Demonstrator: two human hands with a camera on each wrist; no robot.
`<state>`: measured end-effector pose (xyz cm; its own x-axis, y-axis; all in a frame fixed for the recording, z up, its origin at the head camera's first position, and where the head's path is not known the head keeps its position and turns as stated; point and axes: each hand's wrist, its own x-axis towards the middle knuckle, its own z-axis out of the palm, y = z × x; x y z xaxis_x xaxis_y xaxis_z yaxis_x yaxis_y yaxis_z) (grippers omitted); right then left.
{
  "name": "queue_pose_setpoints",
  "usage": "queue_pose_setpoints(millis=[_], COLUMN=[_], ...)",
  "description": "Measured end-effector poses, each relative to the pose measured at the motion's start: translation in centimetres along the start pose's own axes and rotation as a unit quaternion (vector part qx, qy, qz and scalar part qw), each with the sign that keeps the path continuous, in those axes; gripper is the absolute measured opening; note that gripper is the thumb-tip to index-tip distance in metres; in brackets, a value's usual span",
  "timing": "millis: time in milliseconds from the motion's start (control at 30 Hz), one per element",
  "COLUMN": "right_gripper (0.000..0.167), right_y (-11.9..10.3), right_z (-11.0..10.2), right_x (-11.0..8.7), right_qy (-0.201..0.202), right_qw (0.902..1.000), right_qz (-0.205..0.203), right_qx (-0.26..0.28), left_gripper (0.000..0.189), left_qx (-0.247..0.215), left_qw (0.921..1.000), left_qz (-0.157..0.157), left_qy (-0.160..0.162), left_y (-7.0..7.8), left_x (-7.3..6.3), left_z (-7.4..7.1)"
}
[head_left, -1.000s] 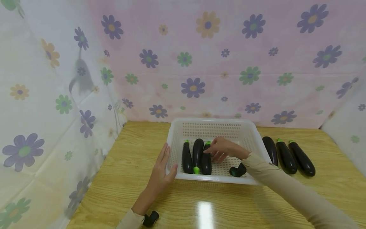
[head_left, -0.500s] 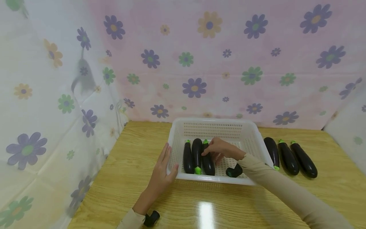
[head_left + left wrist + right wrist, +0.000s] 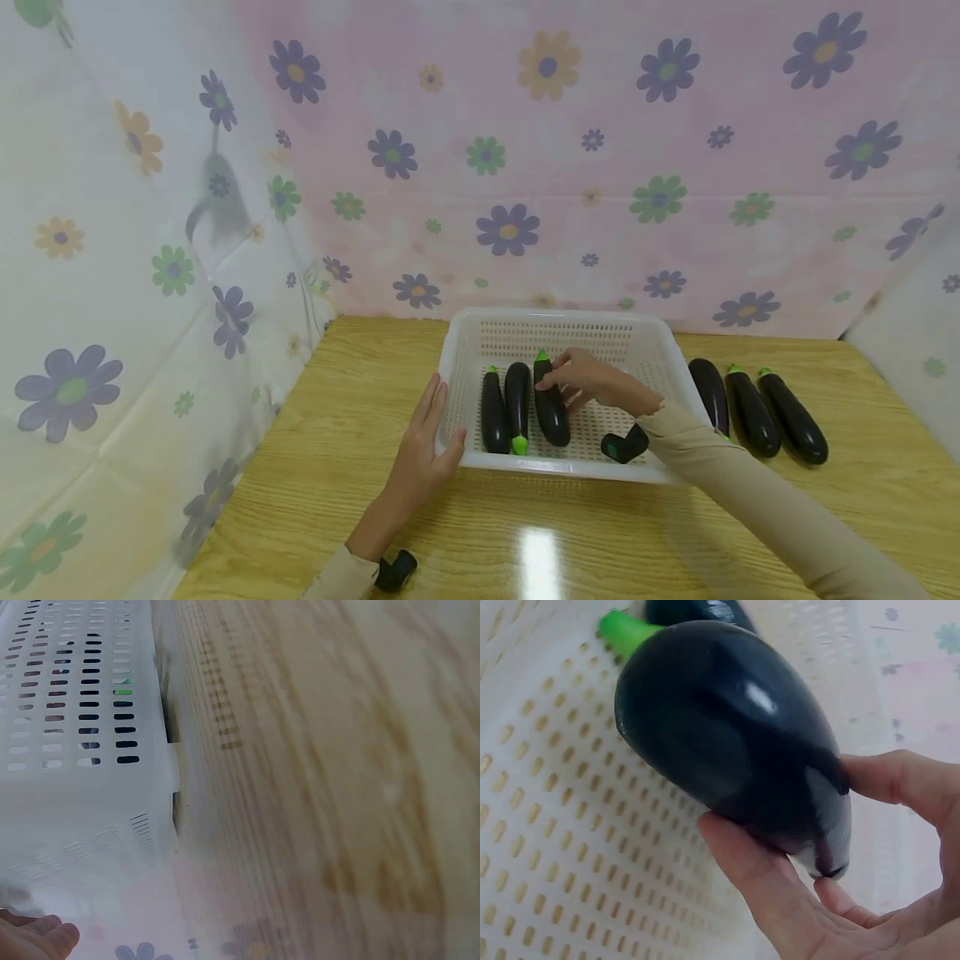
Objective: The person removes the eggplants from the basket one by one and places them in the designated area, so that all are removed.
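My right hand [image 3: 596,382] pinches a dark purple eggplant [image 3: 553,419] between thumb and fingers inside a white perforated plastic basket [image 3: 558,468]. Its green stem end points to the back and its thick end toward me. The right wrist view shows the held eggplant [image 3: 727,735] tilted over the basket floor, the fingers at its narrower end. To its left lie two more eggplants, one [image 3: 492,417] with the stem at the back, the other [image 3: 517,404] with the stem toward me. My left hand [image 3: 426,450] rests at the basket's left front corner, fingers straight along the side.
On the wooden table [image 3: 360,400], right of the basket, three eggplants lie side by side; the nearest [image 3: 709,387] is partly hidden by the basket and sleeve. Flowered cloth [image 3: 450,167] hangs behind and at both sides.
The right hand has taken hold of the third eggplant and drawn it up and right, away from the other two. The left hand stays in place at the basket.
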<state>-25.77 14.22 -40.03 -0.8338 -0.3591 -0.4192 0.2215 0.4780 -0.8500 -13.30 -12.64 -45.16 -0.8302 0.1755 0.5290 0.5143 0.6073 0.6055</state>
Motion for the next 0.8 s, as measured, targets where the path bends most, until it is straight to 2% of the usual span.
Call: queue_pose_setpoints(millis=[200,567,800], right_gripper=[0.062,0.071,0.069], right_y=[-0.5,-0.8,-0.9], right_z=[-1.2,-3.2,-4.4], right_x=[-0.7,-2.7,-4.1], right_qy=[0.024,0.021,0.032], right_qw=[0.9995,0.9985,0.9971], right_qz=[-0.016,-0.039,-0.057], right_qx=[0.009,0.031,0.038], left_gripper=[0.067,0.067,0.067], left_qx=[0.002,0.006,0.002], left_qw=[1.0,1.0,1.0], left_qz=[0.003,0.004,0.005], left_qy=[0.001,0.004,0.007], left_y=[-0.1,-0.2,0.0], left_x=[0.0,-0.1,0.0], left_z=[0.1,0.2,0.1])
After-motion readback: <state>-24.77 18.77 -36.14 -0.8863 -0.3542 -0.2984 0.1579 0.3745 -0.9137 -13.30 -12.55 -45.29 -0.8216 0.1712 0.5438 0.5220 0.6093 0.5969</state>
